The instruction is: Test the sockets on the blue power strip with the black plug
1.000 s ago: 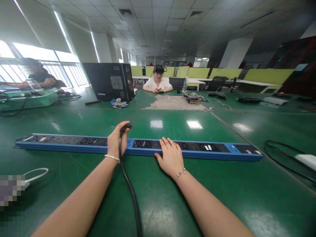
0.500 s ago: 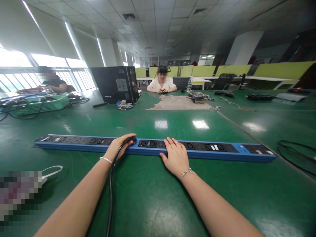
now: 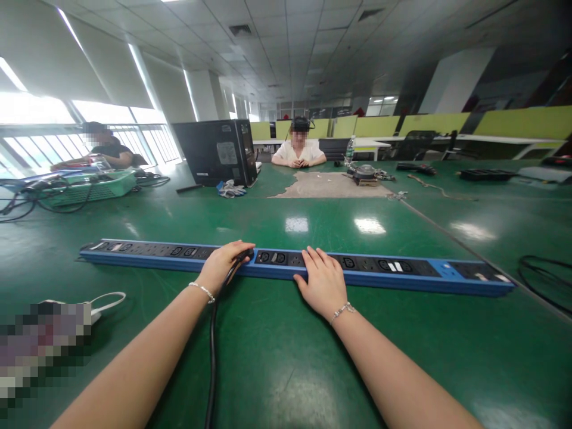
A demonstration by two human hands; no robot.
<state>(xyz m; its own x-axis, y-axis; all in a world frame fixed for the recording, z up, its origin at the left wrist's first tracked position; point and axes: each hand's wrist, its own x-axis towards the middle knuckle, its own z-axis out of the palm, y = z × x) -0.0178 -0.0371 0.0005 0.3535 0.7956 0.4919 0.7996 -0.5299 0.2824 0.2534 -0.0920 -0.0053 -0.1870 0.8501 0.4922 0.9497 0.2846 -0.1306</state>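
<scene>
Blue, probably stiff and fairly heavy, the strip seems easiest to take by its long edges; it lies from nine to three o'clock across the bench. The left grip grasps the plug at it; whether seated cannot be told. The cord, running to six o'clock, looks pliant, so the firmer plug suits holding. The right grip rests unclenched on top.

Office workroom, yellow-green partitions, white desks, tiled ceiling
</scene>
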